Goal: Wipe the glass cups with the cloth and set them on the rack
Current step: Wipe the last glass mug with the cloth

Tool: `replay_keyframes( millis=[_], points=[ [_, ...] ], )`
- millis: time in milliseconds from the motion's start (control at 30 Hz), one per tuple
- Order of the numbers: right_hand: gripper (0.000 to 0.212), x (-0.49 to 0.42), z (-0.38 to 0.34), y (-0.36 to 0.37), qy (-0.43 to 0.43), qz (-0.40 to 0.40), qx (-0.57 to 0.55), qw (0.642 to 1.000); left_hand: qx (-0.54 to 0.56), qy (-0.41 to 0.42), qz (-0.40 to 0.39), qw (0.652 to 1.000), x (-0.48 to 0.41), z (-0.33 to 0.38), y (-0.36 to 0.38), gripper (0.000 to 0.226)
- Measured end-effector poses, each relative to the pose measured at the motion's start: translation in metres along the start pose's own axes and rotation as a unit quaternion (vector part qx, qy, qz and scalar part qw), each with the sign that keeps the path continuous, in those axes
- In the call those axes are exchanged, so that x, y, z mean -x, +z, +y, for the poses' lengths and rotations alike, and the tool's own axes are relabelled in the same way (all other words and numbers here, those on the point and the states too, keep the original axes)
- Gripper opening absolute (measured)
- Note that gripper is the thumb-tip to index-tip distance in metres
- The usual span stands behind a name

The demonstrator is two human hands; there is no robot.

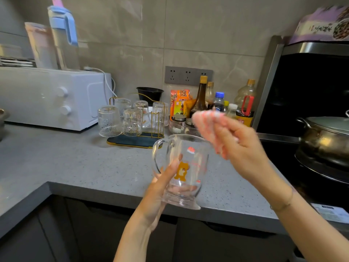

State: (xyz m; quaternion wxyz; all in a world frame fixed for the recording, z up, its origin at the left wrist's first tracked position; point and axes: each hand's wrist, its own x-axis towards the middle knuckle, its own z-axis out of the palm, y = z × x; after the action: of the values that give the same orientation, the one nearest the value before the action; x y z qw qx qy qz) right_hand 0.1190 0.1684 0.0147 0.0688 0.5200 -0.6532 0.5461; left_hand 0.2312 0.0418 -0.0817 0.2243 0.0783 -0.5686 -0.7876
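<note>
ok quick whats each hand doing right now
Left hand: holds the glass mug upright, gripped low on its body.
Right hand: grips the bunched pink cloth beside the mug's rim.

The cloth (209, 125) is motion-blurred, weave indistinct. Fingers of the left hand (156, 193) behind the glass cup (187, 167) show only as a distorted smear. The pot (326, 138) is cut off at the right edge. Labels on the bottles (200, 99) are too small to read.

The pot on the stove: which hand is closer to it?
Right. The right hand, gripping the pink cloth, is left of the pot; the left hand holds the mug farther left.
</note>
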Motion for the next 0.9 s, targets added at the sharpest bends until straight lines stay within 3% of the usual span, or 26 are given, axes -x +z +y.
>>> replay_keyframes(
  millis=[67, 167, 200, 300, 400, 733, 833, 900],
  points=[
    [0.035, 0.004, -0.006, 0.004, 0.034, -0.115, -0.013, 0.993, -0.004, 0.006, 0.002, 1.0, 0.004, 0.0, 0.002, 0.1],
    [0.06, 0.001, -0.008, -0.009, 0.118, -0.144, -0.115, 0.976, 0.021, 0.003, 0.003, 1.0, 0.009, 0.002, -0.002, 0.09],
    [0.059, -0.001, -0.009, -0.012, 0.118, -0.148, -0.106, 0.976, 0.026, 0.001, -0.002, 1.0, 0.01, 0.002, -0.002, 0.088],
    [0.027, -0.002, -0.005, -0.009, 0.081, -0.153, -0.04, 0.984, 0.019, -0.013, -0.036, 0.999, 0.013, 0.0, -0.003, 0.084],
    [0.032, 0.0, 0.0, 0.004, 0.068, -0.149, -0.033, 0.986, 0.028, -0.021, -0.04, 0.999, 0.014, -0.002, -0.001, 0.084],
    [0.03, -0.015, 0.001, 0.014, 0.093, 0.016, -0.036, 0.995, 0.016, -0.043, -0.063, 0.997, -0.012, 0.015, 0.007, 0.09],
    [0.036, -0.029, 0.003, 0.005, 0.074, 0.062, 0.01, 0.995, -0.118, -0.026, -0.047, 0.992, -0.018, 0.034, 0.013, 0.118],
    [0.038, -0.038, 0.004, 0.002, 0.037, 0.104, 0.09, 0.99, -0.246, 0.033, 0.034, 0.968, -0.015, 0.044, 0.025, 0.135]
  ],
)
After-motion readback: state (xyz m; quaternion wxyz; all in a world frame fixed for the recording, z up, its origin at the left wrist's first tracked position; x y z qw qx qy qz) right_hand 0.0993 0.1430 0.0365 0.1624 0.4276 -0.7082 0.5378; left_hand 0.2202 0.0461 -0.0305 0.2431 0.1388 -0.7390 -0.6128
